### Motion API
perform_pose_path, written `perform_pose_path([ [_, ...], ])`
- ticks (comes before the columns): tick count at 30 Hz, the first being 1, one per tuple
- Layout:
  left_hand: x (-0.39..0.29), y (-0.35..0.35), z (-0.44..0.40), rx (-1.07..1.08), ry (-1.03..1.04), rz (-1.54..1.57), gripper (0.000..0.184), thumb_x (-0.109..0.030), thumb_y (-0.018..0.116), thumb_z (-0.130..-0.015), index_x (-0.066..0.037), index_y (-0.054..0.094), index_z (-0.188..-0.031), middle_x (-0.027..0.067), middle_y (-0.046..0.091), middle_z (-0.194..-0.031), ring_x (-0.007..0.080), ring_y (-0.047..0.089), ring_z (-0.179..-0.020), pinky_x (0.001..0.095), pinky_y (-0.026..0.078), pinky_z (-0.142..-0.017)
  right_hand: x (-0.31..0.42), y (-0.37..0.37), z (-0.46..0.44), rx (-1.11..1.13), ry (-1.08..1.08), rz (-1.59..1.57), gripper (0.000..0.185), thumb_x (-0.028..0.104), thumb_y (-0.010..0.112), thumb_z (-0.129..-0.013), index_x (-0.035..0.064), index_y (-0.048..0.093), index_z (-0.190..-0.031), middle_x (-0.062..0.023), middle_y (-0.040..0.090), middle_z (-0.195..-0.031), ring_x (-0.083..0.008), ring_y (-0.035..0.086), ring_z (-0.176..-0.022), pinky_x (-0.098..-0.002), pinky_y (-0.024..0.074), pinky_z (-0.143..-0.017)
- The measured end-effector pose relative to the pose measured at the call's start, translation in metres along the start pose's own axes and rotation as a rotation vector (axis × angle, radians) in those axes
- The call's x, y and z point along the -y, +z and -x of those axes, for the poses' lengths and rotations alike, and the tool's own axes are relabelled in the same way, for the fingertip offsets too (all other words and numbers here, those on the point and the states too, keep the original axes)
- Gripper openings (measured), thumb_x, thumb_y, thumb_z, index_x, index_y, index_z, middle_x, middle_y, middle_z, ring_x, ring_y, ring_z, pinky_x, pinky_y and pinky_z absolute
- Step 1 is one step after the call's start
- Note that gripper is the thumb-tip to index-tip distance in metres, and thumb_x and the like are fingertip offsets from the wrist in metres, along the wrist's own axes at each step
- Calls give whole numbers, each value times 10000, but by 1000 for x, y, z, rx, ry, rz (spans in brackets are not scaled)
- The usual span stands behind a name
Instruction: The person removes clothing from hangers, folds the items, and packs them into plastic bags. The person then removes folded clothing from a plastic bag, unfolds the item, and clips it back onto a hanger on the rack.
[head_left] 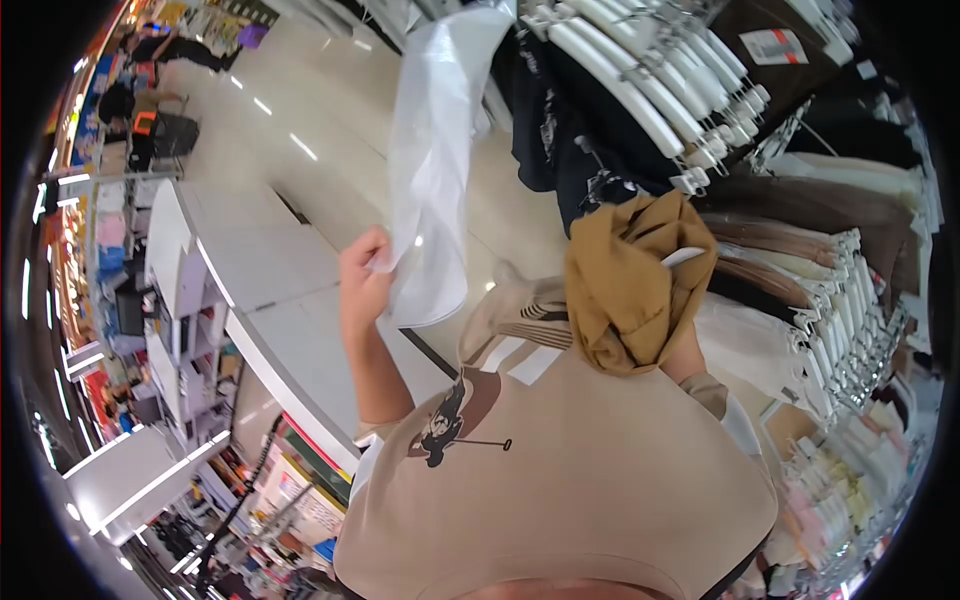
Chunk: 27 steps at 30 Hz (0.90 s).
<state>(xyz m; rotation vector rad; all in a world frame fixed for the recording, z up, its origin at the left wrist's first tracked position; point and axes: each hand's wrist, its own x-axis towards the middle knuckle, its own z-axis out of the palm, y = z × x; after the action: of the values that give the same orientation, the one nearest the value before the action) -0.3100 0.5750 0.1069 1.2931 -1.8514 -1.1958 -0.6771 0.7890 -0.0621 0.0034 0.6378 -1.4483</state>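
One translucent plastic bag (430, 180), thin and crinkled, stretches forward from the left hand (365, 275), whose curled fingers pinch its edge. One mustard-brown garment (630, 290), bunched in soft folds with one white tag (683, 257), covers most of the right hand (686, 358); its finger state cannot be told. Just beyond are black garments (545, 120) and smooth white hangers (625, 85), too overlapped to count; leftward, one flat-topped white counter (270, 240)
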Motion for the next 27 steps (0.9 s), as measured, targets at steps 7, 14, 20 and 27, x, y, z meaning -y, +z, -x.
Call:
perform_pose_path([
  [7, 30, 14, 5, 134, -311, 53, 347, -225, 540, -951, 11, 532, -697, 30, 475, -565, 108, 436, -571, 301, 361, -533, 0, 65, -27, 172, 160, 176, 601, -1, 617, -806, -22, 422, -1374, -135, 583, -1273, -233, 573, -1171, -368, 452, -1009],
  [14, 51, 22, 10, -39, 108, 174, 302, -226, 516, -937, 39, 573, -804, 139, 606, -653, 224, 545, -604, 387, 448, -612, -42, 184, -98, 249, 273, 410, 613, -14, 622, -795, -21, 423, -1376, -123, 589, -1267, -214, 567, -1177, -352, 447, -1007],
  [20, 78, -11, 2, 114, -464, 327, 291, -209, 533, -934, 46, 510, -795, 138, 591, -631, 198, 567, -514, 369, 446, -525, -31, 210, -98, 197, 342, 751, 673, -50, 607, -777, -19, 398, -1416, -116, 571, -1301, -197, 556, -1181, -324, 416, -1031],
  [27, 47, 12, -5, 94, -182, 71, 293, -244, 552, -939, 1, 498, -788, 150, 521, -568, 238, 515, -464, 376, 394, -487, -46, 194, -132, 264, 493, 990, 557, 21, 591, -836, -6, 449, -1374, -83, 603, -1212, -155, 590, -1045, -293, 465, -920],
])
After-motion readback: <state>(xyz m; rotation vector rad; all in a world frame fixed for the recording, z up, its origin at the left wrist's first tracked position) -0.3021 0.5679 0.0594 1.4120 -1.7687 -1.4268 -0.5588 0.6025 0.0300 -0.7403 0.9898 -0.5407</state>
